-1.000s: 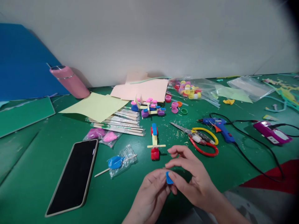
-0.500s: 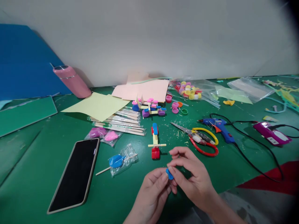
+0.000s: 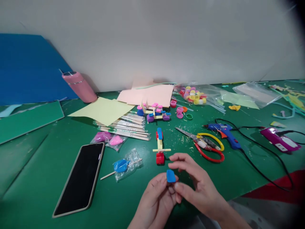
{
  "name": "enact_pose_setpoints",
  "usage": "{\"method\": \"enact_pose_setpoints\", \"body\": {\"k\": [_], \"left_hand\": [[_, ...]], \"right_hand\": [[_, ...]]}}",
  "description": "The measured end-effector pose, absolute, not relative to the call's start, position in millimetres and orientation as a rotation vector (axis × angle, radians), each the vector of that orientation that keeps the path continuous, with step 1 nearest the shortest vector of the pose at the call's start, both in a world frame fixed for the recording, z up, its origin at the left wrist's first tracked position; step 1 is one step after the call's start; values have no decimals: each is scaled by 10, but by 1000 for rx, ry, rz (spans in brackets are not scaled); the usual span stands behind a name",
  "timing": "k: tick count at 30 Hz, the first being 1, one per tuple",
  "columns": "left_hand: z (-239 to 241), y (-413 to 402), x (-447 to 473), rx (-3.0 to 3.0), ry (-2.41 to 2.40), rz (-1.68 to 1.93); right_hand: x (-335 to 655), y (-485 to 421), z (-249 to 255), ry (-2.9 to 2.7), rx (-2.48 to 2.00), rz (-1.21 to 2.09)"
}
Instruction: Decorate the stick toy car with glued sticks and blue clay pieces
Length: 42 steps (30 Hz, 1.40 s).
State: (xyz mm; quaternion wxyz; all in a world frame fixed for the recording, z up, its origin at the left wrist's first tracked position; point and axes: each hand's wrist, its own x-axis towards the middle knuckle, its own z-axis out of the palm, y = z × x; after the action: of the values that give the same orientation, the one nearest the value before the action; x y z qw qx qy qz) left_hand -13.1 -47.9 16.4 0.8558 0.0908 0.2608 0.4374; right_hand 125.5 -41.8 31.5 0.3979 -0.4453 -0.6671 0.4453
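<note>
My left hand (image 3: 156, 198) pinches a small blue plastic piece (image 3: 171, 176) between thumb and fingers, low in the middle of the view. My right hand (image 3: 194, 184) curls close beside it, its fingertips touching the same blue piece. Just beyond both hands a small craft model (image 3: 159, 148) of sticks with red and blue caps lies on the green table (image 3: 35, 178).
A black phone (image 3: 79, 179) lies at the left, a bagged blue spoon (image 3: 125, 164) beside it. Scissors (image 3: 202, 143), a blue glue gun (image 3: 225, 132) with its cable, wooden sticks (image 3: 126, 127), another cap model (image 3: 154, 112), paper sheets, a bag of caps (image 3: 194, 93) and a pink tumbler (image 3: 79, 86) lie farther back.
The blue piece has been turned between my fingers, so its flat face now shows. The view has shifted slightly; my hands stay in the same spot.
</note>
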Motion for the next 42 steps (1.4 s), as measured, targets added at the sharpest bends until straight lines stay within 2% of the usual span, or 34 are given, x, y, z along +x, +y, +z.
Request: {"method": "enact_pose_setpoints", "body": {"k": [11,19,29,42], "left_hand": [[131,-583,-172,280,697,946],[263,-431,-299,590,1030,928],[245,-277,-293,709,1092,858],[131,-231,-231,687,967,775]], "right_hand": [[1204,-409,246,-1847,-1117,904],[1244,-207,210,-2110,-1013,697],[1253,-78,37,-2039,-849,819],[1397,-211,69,-1908,-896,993]]}}
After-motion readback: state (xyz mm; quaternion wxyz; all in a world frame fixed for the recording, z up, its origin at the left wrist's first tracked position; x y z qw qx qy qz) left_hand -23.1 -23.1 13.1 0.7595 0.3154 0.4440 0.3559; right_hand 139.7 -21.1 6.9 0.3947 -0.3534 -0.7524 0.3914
